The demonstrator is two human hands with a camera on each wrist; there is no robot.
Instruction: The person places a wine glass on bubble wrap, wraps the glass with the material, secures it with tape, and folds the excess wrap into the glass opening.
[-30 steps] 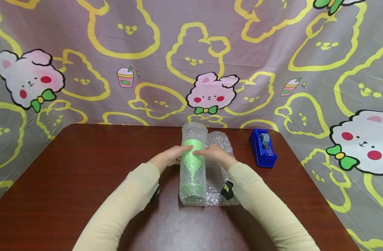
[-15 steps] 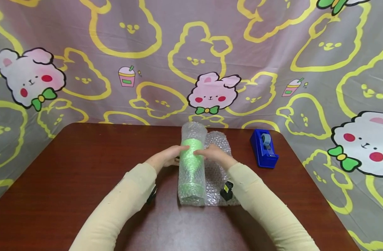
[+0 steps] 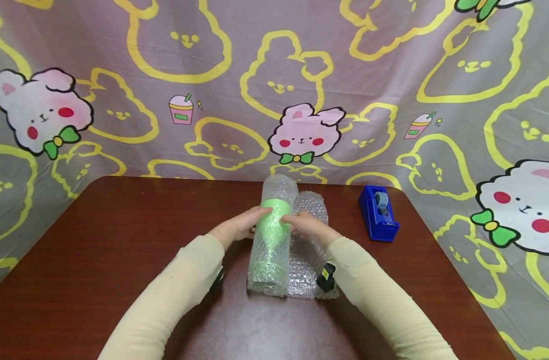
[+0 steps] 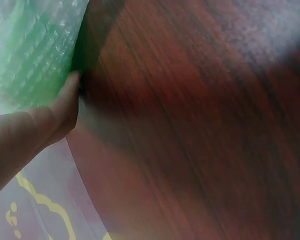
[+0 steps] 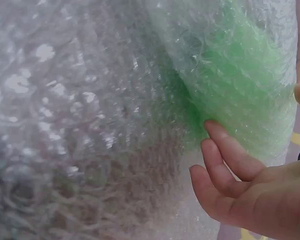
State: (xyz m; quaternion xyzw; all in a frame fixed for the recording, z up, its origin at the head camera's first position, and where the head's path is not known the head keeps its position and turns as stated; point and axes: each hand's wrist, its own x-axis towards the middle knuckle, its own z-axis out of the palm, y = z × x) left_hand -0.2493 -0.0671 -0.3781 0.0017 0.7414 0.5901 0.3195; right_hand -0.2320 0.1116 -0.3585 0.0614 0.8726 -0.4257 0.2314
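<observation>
A green bottle-like cylinder rolled in clear bubble wrap lies lengthwise on the table, its near end slightly to the left. My left hand grips its left side, thumb on top and the other fingers mostly hidden beside and below. From the right, my right hand holds the roll with the thumb on top. In the right wrist view, bent fingers touch its lower side where the roll meets the flat wrap. A loose sheet of bubble wrap stretches out to the right, partly under my right forearm.
A blue tape dispenser with a tape roll stands at the back right of the brown wooden table. A patterned cloth hangs behind the table. Small black devices sit at both wrists.
The wrapped roll has turned a little, its near end swinging left. The loose sheet has shifted slightly with it. Both hands keep hold of the roll, and the tape dispenser stays put.
</observation>
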